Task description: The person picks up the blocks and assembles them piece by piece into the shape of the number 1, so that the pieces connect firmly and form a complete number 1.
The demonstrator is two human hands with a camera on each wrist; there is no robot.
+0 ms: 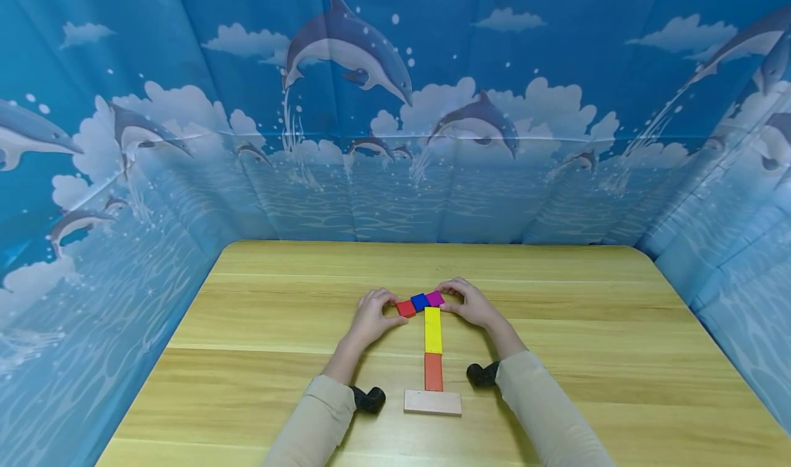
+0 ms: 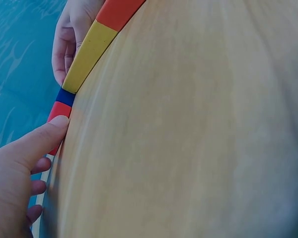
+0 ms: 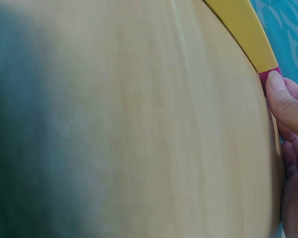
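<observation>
Three small square blocks lie in a slanted row on the table: a red block (image 1: 405,309), a blue block (image 1: 419,302) and a magenta block (image 1: 434,299). My left hand (image 1: 373,316) pinches the red block at the row's left end, the thumb (image 2: 58,122) on its near side. At the other end, my right hand (image 1: 472,307) holds the magenta block between thumb and fingers; the thumb (image 3: 276,82) partly covers it. Just below the row lies a long yellow block (image 1: 432,330). An orange-red block (image 1: 434,372) continues from it towards a pale wooden block (image 1: 432,403) laid crosswise.
The wood-grain table (image 1: 278,357) extends around the blocks on all sides. Behind it and at both sides hangs a blue curtain (image 1: 395,199) printed with dolphins. A black wrist device (image 1: 369,400) sits at the left cuff, another black device (image 1: 483,374) at the right.
</observation>
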